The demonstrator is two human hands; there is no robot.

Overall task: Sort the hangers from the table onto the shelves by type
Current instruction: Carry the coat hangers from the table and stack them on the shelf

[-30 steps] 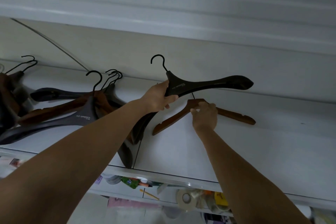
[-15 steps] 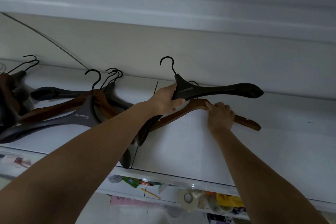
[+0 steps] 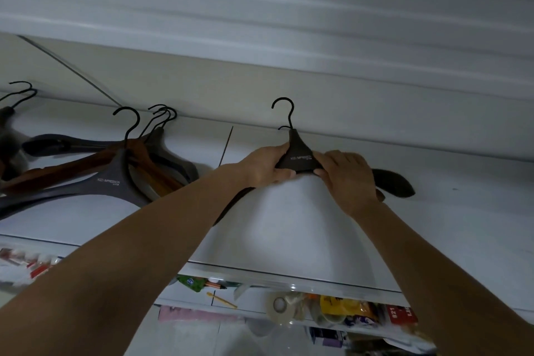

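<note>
We grip the black hanger (image 3: 300,157) at its neck, left hand (image 3: 264,167) and right hand (image 3: 348,175) curled round it from either side, equally near, as it lies by the shelf's (image 3: 289,228) rear edge, long axis along that edge, hook (image 3: 284,110) towards the wall (image 3: 318,95).

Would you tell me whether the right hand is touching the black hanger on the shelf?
Touching. The head view shows the right hand gripping the neck of the black hanger, fingers curled onto it with no gap.
</note>
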